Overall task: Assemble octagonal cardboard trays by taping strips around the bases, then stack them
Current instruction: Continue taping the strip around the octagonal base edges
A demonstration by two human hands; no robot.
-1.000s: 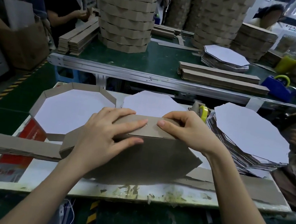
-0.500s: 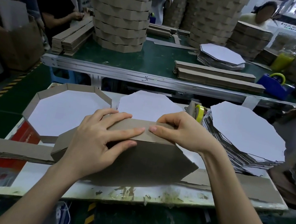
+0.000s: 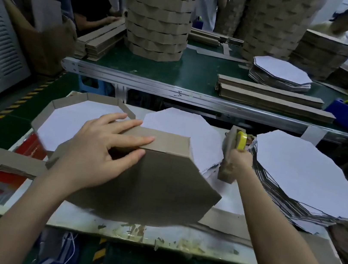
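On the worktable (image 3: 175,236), left hand (image 3: 97,152) flat on upturned tray (image 3: 160,188), right hand (image 3: 237,161) gripping tape dispenser (image 3: 234,138)

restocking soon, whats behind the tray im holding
A white octagonal base lies flat behind the tray, beside the tape dispenser your right hand grips. Its near part is covered by the tray, so its full outline is hidden.
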